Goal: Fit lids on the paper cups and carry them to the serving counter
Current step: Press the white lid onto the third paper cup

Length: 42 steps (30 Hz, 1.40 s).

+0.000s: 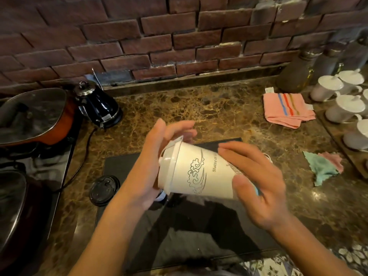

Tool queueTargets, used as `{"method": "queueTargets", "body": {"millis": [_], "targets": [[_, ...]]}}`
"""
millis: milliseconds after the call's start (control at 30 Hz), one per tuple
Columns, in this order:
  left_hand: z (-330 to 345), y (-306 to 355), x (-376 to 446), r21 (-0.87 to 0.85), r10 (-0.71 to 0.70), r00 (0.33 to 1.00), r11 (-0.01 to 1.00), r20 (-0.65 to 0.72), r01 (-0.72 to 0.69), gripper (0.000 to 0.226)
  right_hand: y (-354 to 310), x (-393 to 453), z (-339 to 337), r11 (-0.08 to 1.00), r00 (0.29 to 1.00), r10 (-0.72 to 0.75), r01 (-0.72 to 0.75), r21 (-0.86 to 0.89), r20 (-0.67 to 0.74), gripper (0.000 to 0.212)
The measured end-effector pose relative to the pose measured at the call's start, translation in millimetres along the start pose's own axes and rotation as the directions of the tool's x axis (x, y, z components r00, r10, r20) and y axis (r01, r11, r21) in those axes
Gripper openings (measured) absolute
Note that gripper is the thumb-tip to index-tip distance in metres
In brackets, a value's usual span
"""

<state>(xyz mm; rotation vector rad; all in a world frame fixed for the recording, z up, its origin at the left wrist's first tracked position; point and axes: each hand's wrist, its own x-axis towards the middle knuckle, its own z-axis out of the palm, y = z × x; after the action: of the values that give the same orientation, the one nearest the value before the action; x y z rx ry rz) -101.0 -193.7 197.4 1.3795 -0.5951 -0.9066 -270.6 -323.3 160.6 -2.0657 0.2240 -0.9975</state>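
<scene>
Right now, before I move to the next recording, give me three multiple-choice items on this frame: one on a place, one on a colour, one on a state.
1. Where does the black lid lie?
A. on the counter left of the dark mat
B. on the pink striped cloth
C. on a white mug

2. What colour is the lid on the held paper cup?
A. black
B. white
C. red

3. How is the paper cup held?
A. upright on the mat
B. tipped on its side between both hands
C. upside down on the counter

Key: 1 A, the black lid rests on the counter by the mat; 2 B, its rim is white; 3 B, the left hand is at the lid end and the right hand at the base end.
</scene>
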Motion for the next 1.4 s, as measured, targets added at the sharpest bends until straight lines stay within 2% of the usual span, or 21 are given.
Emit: {"method": "queueTargets", "body": {"millis": [100,200,300,400,533,633,800,867,900,1000,1100,1167,1267,1400], "targets": [[8.6,13.9,-8.8,-0.028,0.101,0.994,0.995,0.043,-0.100,0.065,-22.4,3.7,-3.5,0.987,0.980,-0.158,0.157,-0.020,-0.120,0.044],[19.1,17.6,-14.9,-0.010,0.153,0.986,0.988,0.059,-0.153,0.060,-29.6,4.5,-2.4,0.983,0.956,-0.181,0.178,-0.034,-0.231,0.033],[21.5,18.5,-14.3,0.050,0.147,0.987,0.987,0.061,-0.150,0.057,-24.3,0.9,1.9,0.989,0.965,-0.145,0.146,-0.013,-0.216,0.034],[19.9,25.7,-10.3,0.109,0.145,0.986,0.982,0.083,-0.154,0.055,-18.6,1.5,0.3,0.991,0.976,-0.135,0.132,-0.027,-0.171,0.049],[9.5,39.4,-8.9,0.102,0.190,0.976,0.974,0.108,-0.201,0.045,-25.7,10.7,-1.6,0.981,0.961,-0.192,0.182,-0.066,-0.199,0.047],[11.6,48.3,-14.5,0.116,0.209,0.961,0.966,0.181,-0.232,0.048,-34.8,7.5,2.3,0.974,0.949,-0.223,0.207,-0.090,-0.224,0.047],[22.5,56.3,-15.0,0.198,0.172,0.956,0.955,0.239,-0.222,0.084,-44.2,-2.6,10.1,0.983,0.922,-0.181,0.181,-0.034,-0.341,0.042],[18.8,49.8,-18.8,0.127,0.185,0.953,0.967,0.240,-0.220,0.072,-45.0,-5.6,15.0,0.985,0.917,-0.165,0.171,-0.014,-0.362,0.033],[18.9,48.9,-19.0,0.113,0.192,0.953,0.968,0.232,-0.223,0.065,-44.8,-5.4,15.6,0.987,0.915,-0.154,0.160,-0.014,-0.374,0.031],[20.6,52.0,-12.9,0.160,0.183,0.961,0.963,0.207,-0.218,0.062,-40.7,4.6,6.9,0.988,0.926,-0.151,0.148,-0.033,-0.347,0.037],[24.1,50.6,-12.6,0.046,0.341,0.938,0.938,0.064,-0.344,0.044,-39.2,14.9,-6.5,0.986,0.924,-0.160,0.137,-0.090,-0.348,0.037],[23.9,39.6,-18.2,0.046,0.381,0.924,0.924,-0.032,-0.380,0.044,-39.7,16.9,-12.2,0.981,0.899,-0.166,0.109,-0.159,-0.405,0.037],[31.5,26.2,-27.5,0.099,0.359,0.932,0.930,-0.052,-0.353,0.044,-40.3,11.2,-13.1,0.958,0.865,-0.224,0.110,-0.266,-0.449,0.034],[39.7,10.5,-37.5,-0.016,0.347,0.931,0.936,-0.110,-0.351,0.042,-41.7,5.0,-5.9,0.956,0.860,-0.261,0.166,-0.243,-0.439,0.031]]}}
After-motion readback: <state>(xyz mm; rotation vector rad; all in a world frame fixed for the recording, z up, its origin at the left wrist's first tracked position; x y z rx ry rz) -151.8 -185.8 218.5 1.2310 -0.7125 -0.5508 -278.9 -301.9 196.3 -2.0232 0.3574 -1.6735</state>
